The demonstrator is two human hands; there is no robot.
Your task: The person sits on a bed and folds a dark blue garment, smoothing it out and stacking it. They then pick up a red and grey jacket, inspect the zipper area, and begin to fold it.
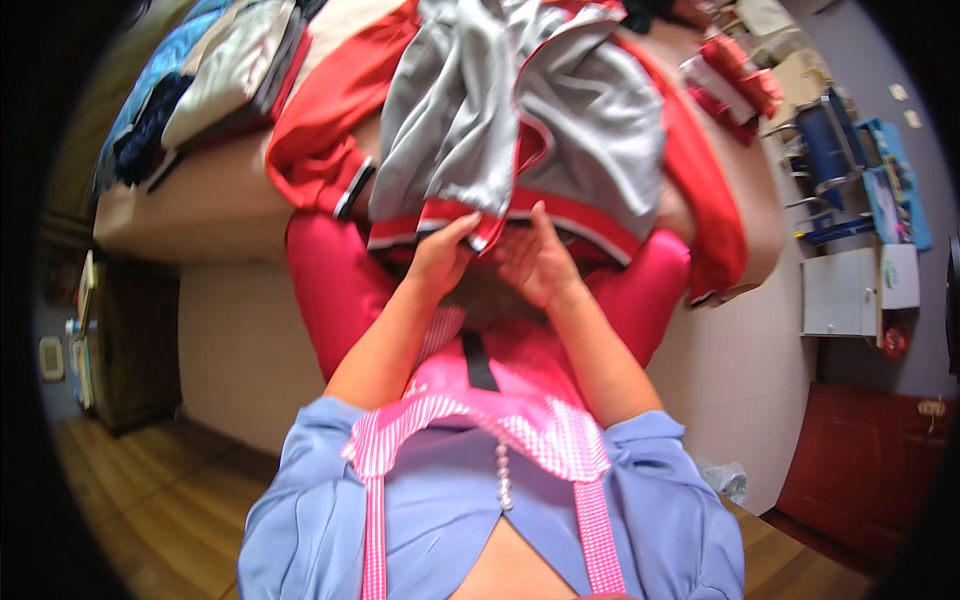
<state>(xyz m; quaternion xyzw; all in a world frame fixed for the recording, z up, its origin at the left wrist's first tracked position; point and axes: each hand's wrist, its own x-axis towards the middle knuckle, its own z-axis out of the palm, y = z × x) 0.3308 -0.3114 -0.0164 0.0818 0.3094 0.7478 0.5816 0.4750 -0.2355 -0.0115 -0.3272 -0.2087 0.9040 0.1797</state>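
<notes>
A jacket with a grey satiny body (600,135) and red sleeves (334,109) lies spread before me, its red striped hem (577,221) towards my body. My left hand (442,259) pinches the corner of that hem, thumb on top. Just right of it, my right hand (540,262) is turned palm inward with its fingers apart. Its thumb points up against the hem; the hand does not close on the cloth. A striped cuff (355,187) ends the left sleeve, and the other sleeve (712,202) hangs over my right knee.
Folded clothes (225,82) are stacked at the back left of the beige bed (187,217). A red and white folded bundle (731,82) lies at the back right. Beyond it stand a blue folding chair (825,150) and a white cabinet (840,292). I wear a pink apron (525,360).
</notes>
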